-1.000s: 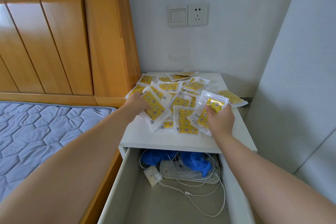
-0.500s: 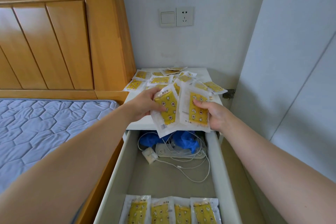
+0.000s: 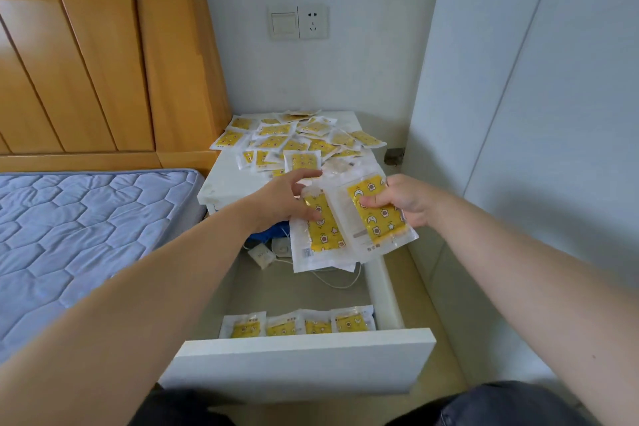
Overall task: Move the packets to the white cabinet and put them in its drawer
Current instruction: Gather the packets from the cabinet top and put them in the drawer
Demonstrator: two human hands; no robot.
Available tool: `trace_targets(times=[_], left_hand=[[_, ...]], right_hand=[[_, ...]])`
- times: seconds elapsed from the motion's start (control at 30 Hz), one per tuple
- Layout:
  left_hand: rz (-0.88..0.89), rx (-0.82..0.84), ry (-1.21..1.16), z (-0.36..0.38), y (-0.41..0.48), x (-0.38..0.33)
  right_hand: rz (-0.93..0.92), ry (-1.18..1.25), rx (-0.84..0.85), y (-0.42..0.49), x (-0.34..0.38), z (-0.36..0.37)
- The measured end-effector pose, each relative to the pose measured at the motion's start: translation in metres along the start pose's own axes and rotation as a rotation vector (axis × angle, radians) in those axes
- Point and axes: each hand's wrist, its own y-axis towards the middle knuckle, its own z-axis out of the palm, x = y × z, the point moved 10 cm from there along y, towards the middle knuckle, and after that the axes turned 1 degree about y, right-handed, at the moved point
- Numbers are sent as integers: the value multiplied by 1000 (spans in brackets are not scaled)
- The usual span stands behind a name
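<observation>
Over the open drawer (image 3: pixel 301 360), two flat, glossy clear-plastic pouches with yellow inserts are held. The left packet (image 3: pixel 323 232) is pinched by the left hand (image 3: pixel 283 201), and the right packet (image 3: pixel 375 218), at its 3 o'clock, by the right hand (image 3: pixel 411 204). A heap of packets (image 3: pixel 294 142) is scattered on the smooth white cabinet (image 3: pixel 221 183) at 12 o'clock. A row of four packets (image 3: pixel 297 323) is lined up inside at 6 o'clock.

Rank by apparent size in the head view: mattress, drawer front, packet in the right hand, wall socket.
1. mattress
2. drawer front
3. packet held by the right hand
4. wall socket, though it is much farther from the camera than the packet, so that pair's true order is unsure.
</observation>
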Motion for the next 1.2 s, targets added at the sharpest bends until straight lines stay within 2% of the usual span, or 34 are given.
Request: trace_targets(times=[0.13,0.23,0.33,0.4,0.5,0.6,0.67,0.8,0.87,0.93,1.0,1.1,1.2], left_hand=[[-90,9,-250,22,-5,47],[-128,-4,-374,28,-5,87],[-184,-121,-443,17,-8,127],[-251,-241,-423,0,-13,151],[-340,-384,-266,-36,-19,179],[-387,-414,-139,-57,-22,195],[-404,-406,-174,-60,-23,209],[-337,-474,-330,-70,-16,222],[-272,-535,-176,-80,-15,214],[-195,-540,104,-81,-15,200],[-119,-538,278,-79,-14,192],[-46,-618,306,-87,-16,185],[-5,-668,289,-93,-17,181]], right_hand=[[-1,-3,-31,-4,-37,11],[16,85,-72,5,-69,19],[69,158,-146,22,-103,23],[111,221,-171,29,-120,29],[226,231,-173,38,-140,39],[331,192,-198,51,-153,49],[378,196,-223,58,-158,56],[465,136,-273,77,-177,66],[540,46,-255,80,-190,77],[627,-45,-199,81,-203,94],[686,-89,-126,81,-213,116],[742,-42,-22,80,-223,150],[683,33,71,87,-223,186]])
